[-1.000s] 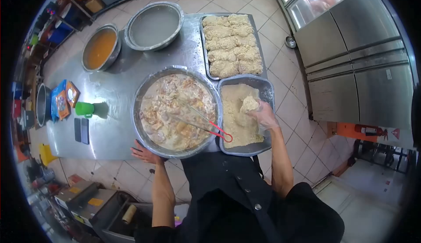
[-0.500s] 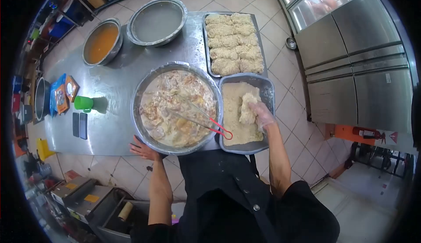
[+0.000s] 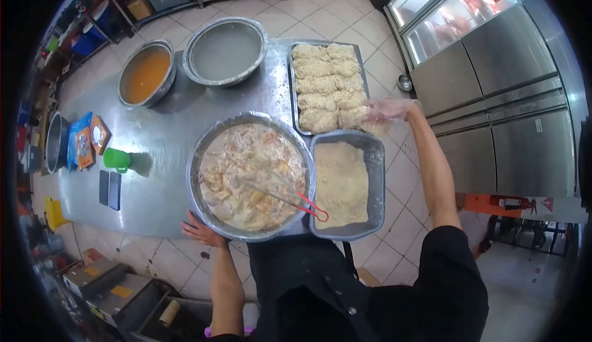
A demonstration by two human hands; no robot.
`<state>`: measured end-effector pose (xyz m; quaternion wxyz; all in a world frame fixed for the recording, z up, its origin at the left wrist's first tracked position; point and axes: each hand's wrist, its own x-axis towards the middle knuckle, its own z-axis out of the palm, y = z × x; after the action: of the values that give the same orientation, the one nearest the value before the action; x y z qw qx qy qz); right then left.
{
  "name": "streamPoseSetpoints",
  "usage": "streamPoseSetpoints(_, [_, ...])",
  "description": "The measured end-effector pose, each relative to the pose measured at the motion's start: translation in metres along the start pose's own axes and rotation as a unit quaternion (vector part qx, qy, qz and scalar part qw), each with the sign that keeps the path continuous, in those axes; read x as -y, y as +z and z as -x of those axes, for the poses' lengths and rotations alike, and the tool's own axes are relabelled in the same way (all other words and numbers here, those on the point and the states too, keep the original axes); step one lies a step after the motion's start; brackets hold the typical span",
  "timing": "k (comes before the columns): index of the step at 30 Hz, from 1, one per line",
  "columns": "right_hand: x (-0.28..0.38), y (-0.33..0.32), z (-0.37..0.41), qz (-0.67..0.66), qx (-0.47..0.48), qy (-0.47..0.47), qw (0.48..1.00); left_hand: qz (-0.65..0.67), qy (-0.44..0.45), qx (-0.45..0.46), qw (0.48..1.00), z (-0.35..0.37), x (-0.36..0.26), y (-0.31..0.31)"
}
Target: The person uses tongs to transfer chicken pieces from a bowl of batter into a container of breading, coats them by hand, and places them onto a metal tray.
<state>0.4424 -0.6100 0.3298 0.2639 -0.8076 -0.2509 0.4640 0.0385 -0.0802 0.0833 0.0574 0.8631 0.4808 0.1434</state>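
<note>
My right hand [image 3: 393,109], in a clear plastic glove, is at the right edge of a metal tray [image 3: 293,89]. Its fingers are closed on a breaded chicken piece [image 3: 375,127], partly hidden and somewhat blurred. Rows of breaded chicken pieces [image 3: 327,83] fill the tray. Just below stands a grey tub [image 3: 377,181] of flour [image 3: 340,181]. My bare left hand [image 3: 205,231] has its fingers spread at the table's edge, beside a large metal bowl [image 3: 193,185] of chicken in pale batter [image 3: 240,175]. Red-handled tongs [image 3: 312,207] lean across that bowl.
On the steel table [image 3: 154,194] are a bowl of orange liquid [image 3: 146,74], a bowl of cloudy liquid [image 3: 226,52], a green cup [image 3: 116,159], two dark phones [image 3: 110,189] and packets [image 3: 84,144]. Steel refrigerators [image 3: 509,107] stand to the right.
My right hand has moved up from the flour tub to the tray's lower right corner, carrying the breaded chicken piece. My left hand stays at the table edge. The view has shifted slightly.
</note>
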Motion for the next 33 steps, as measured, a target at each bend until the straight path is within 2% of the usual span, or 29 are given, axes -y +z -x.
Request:
streamPoseSetpoints(3, [-0.073,-0.036,-0.068,0.151,0.075,-0.163,0.972,0.036,0.019,-0.022,0.999,0.001,-0.003,-0.005])
streamPoseSetpoints(6, [-0.084,-0.028,-0.112,0.204,0.168,-0.062,0.963,0.031,0.006,-0.011,0.999,0.003,-0.008,-0.011])
streamPoseSetpoints(9, [-0.088,-0.012,-0.130,0.285,0.093,0.036,0.953,0.026,0.008,-0.006,1.000,-0.001,-0.014,-0.013])
streamPoseSetpoints(11, [-0.041,-0.003,-0.107,0.366,-0.002,0.117,0.923,0.021,0.005,0.000,1.000,-0.001,-0.010,-0.010])
streamPoseSetpoints(12, [-0.026,0.004,-0.092,0.368,0.006,0.115,0.923,0.030,0.009,-0.008,0.999,-0.001,-0.009,-0.007])
streamPoseSetpoints(14, [0.000,0.018,-0.063,0.283,-0.234,0.083,0.926,0.037,0.010,-0.017,0.999,0.001,-0.003,-0.004])
streamPoseSetpoints(15, [0.015,0.019,-0.053,0.283,-0.233,0.083,0.927,0.049,0.026,-0.024,0.998,0.000,-0.002,-0.003])
streamPoseSetpoints(16, [0.029,0.021,-0.045,0.265,-0.257,0.121,0.921,0.062,0.042,-0.032,0.997,0.000,0.000,-0.002])
streamPoseSetpoints(18, [0.029,0.024,-0.048,0.247,-0.281,0.159,0.914,0.049,0.021,-0.017,0.998,0.000,0.000,-0.001])
streamPoseSetpoints(20, [0.000,0.030,-0.069,0.238,-0.173,0.138,0.946,0.035,0.001,-0.002,0.999,-0.001,0.000,0.001])
streamPoseSetpoints(21, [-0.011,0.030,-0.077,0.236,-0.173,0.139,0.946,0.027,0.001,-0.005,1.000,-0.001,0.001,0.002])
streamPoseSetpoints(23, [-0.021,0.031,-0.084,0.003,-0.123,0.120,0.985,0.019,0.005,-0.005,1.000,-0.001,0.003,0.006])
streamPoseSetpoints(24, [-0.029,0.032,-0.078,0.001,-0.124,0.121,0.985,0.014,0.012,-0.012,1.000,0.000,0.004,0.007])
streamPoseSetpoints(26, [-0.025,0.027,-0.055,-0.229,-0.199,0.102,0.947,0.008,0.019,-0.022,1.000,-0.002,0.006,0.008])
streamPoseSetpoints(27, [-0.022,0.032,-0.039,-0.231,-0.198,0.105,0.947,0.016,0.032,-0.027,0.999,-0.002,0.007,0.008])
streamPoseSetpoints(29, [-0.004,0.052,-0.001,-0.287,-0.266,0.027,0.920,0.023,0.042,-0.029,0.998,0.003,0.012,0.010])
streamPoseSetpoints(31, [0.029,0.088,0.028,-0.319,-0.285,0.024,0.904,0.002,0.023,-0.023,0.999,-0.002,0.015,0.017])
streamPoseSetpoints(32, [0.043,0.109,0.037,-0.349,-0.305,0.018,0.886,0.011,0.027,-0.015,0.999,0.000,-0.001,-0.002])
streamPoseSetpoints(33, [0.049,0.132,0.038,-0.315,-0.323,0.077,0.889,0.012,0.022,-0.013,1.000,0.000,-0.003,0.000])
